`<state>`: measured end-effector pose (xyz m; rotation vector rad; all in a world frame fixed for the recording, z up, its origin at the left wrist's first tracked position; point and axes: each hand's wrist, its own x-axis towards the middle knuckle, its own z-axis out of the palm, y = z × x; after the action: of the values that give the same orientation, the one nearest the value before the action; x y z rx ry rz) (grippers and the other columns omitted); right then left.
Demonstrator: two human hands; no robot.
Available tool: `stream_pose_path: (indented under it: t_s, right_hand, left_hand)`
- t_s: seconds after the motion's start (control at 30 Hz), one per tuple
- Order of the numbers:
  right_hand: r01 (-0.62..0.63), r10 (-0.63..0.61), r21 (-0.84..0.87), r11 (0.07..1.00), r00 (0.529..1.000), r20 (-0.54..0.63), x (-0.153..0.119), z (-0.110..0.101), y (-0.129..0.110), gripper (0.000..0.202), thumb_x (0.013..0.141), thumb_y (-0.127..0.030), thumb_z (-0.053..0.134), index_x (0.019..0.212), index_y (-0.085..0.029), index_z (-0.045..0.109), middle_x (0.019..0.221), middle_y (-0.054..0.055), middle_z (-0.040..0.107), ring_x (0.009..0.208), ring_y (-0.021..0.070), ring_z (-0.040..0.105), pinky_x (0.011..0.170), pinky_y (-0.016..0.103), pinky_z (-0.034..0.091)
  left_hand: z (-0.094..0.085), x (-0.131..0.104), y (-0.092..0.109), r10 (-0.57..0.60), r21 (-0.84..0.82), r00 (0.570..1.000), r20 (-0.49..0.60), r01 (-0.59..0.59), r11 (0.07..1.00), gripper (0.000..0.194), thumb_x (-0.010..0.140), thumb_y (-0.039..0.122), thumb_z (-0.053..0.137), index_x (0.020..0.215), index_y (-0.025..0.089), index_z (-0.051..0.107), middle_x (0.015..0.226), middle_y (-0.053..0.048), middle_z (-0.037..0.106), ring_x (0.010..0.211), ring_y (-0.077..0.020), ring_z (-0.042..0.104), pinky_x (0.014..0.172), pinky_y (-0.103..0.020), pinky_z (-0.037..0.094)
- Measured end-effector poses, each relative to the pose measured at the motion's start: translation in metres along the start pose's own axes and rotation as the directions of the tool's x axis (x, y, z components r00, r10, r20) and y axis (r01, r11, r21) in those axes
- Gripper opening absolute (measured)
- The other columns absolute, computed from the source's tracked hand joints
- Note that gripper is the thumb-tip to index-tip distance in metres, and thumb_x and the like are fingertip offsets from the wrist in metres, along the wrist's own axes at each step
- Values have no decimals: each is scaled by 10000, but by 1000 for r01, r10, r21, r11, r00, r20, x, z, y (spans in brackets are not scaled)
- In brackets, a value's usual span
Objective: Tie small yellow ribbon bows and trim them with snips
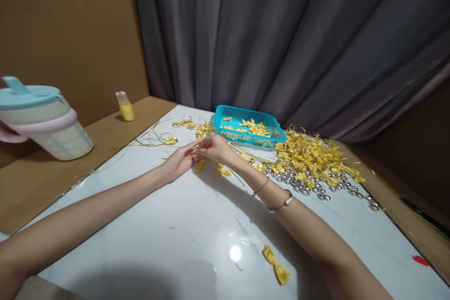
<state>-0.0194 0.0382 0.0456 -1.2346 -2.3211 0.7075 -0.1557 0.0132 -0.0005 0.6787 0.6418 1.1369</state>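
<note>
My left hand [180,161] and my right hand [215,148] meet above the white tabletop [158,225], in front of a blue basket. The fingers of both are closed together at the fingertips; what they pinch is too small to make out. Small yellow bows [221,168] lie just below my hands. Gold wires [253,155] stretch to the right behind my right wrist. The blue basket [242,139] holds several yellow bows. A larger yellow bow [276,265] lies alone near the front edge.
A heap of yellow bows [309,152] and scattered silver rings [298,183] lie at the right. A big cup [59,126] and a small yellow-filled bottle [125,108] stand on cardboard at the left. Loose wires [144,144] spread across the left back. A grey curtain hangs behind.
</note>
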Motion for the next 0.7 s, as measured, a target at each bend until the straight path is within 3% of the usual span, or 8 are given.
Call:
stream_pose_path:
  t_s: [0.1,0.2,0.37,0.43,0.57,0.7]
  right_hand:
    - [-92,88,82,992,995,57,7,1,5,139,722,-166,563,658,-97,665,606,13,579,588,105,484,538,214,331]
    - [-197,184,146,970,978,96,5,-9,10,143,693,-192,582,651,-85,668,575,21,567,577,116,468,523,230,326]
    - [-295,232,313,903,947,222,-15,-36,18,150,727,-203,557,735,-102,668,796,77,639,662,111,496,566,229,383]
    - [-346,210,449,824,922,325,-26,-45,24,135,743,-201,554,747,-112,655,837,82,641,630,92,479,555,227,387]
    - [-506,162,654,562,843,513,-48,-55,39,80,719,-175,608,754,-109,637,676,37,587,509,63,363,446,223,292]
    - [-566,187,598,568,796,576,-65,-62,53,94,731,-191,623,782,-114,639,524,-34,490,423,38,259,389,211,178]
  left_hand:
    - [0,0,0,-5,-10,1000,24,6,1000,256,896,146,438,1060,129,633,881,-74,685,709,-121,625,701,-205,508]
    - [-1,0,1,-44,-18,999,-2,44,999,289,893,174,458,1148,138,590,1010,-100,674,882,-144,633,799,-224,502]
    - [-1,0,4,-75,-62,996,-48,72,995,258,894,215,470,1100,147,608,1165,-125,620,1121,-187,555,890,-249,482]
    - [0,0,6,-85,-74,994,-68,80,994,246,895,202,459,1080,148,613,1171,-128,618,1116,-191,562,867,-254,499]
    - [0,0,7,-88,-94,991,-105,78,993,240,894,183,453,1064,146,619,1140,-123,638,1063,-185,598,795,-249,533]
    - [-3,1,7,-79,-119,991,-112,65,991,239,905,179,433,1045,140,624,1114,-111,653,1010,-170,626,752,-243,543]
